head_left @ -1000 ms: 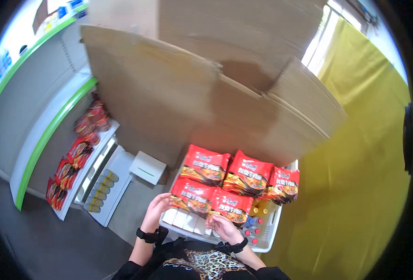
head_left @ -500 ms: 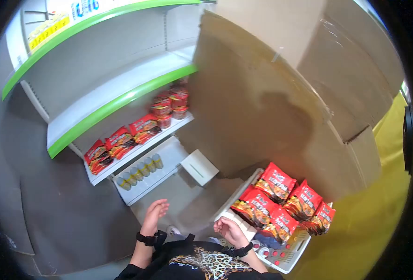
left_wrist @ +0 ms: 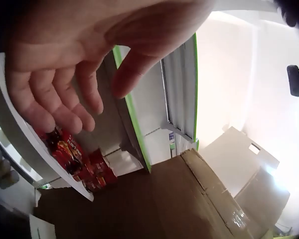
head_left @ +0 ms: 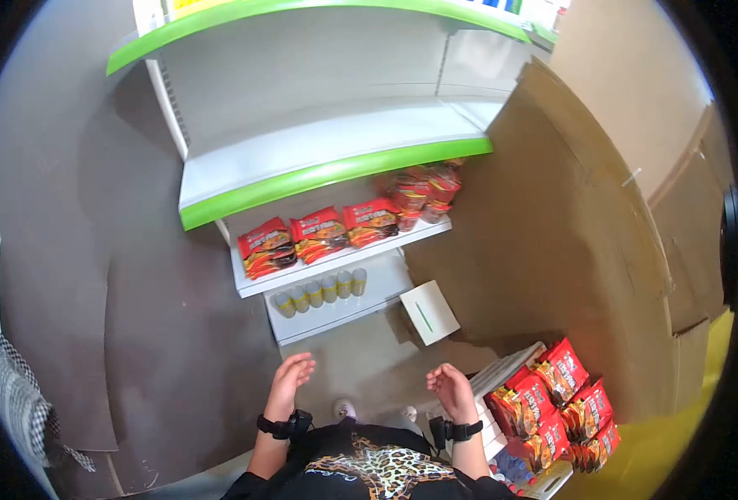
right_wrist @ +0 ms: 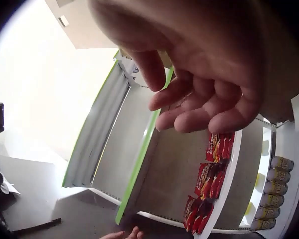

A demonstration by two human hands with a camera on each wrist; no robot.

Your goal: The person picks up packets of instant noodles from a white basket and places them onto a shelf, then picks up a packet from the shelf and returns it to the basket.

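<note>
Both hands are empty in front of the body. The left hand [head_left: 289, 385], fingers loosely bent, hangs in the air below the lower shelves; the left wrist view shows the same hand [left_wrist: 99, 55] with nothing in it. The right hand [head_left: 454, 392] is beside the white basket [head_left: 559, 482], fingers relaxed and a little curled, as the right wrist view shows of that hand [right_wrist: 199, 74]. Red noodle packs [head_left: 544, 442] are heaped in the basket. More red packs [head_left: 319, 233] stand in three groups on a shelf, left of red noodle tubs [head_left: 419, 196].
Yellow-banded cans [head_left: 329, 288] stand in a row on the bottom shelf. A white box [head_left: 430, 312] sits on the floor beside it. The green-edged shelf [head_left: 336, 133] juts out above. A cardboard wall [head_left: 544, 250] rises on the right, dark panels [head_left: 186, 333] on the left.
The head view has swung left from the basket to the shelves, so the basket now lies at the lower right. Both hands have come away from the noodle packs and are farther apart.
</note>
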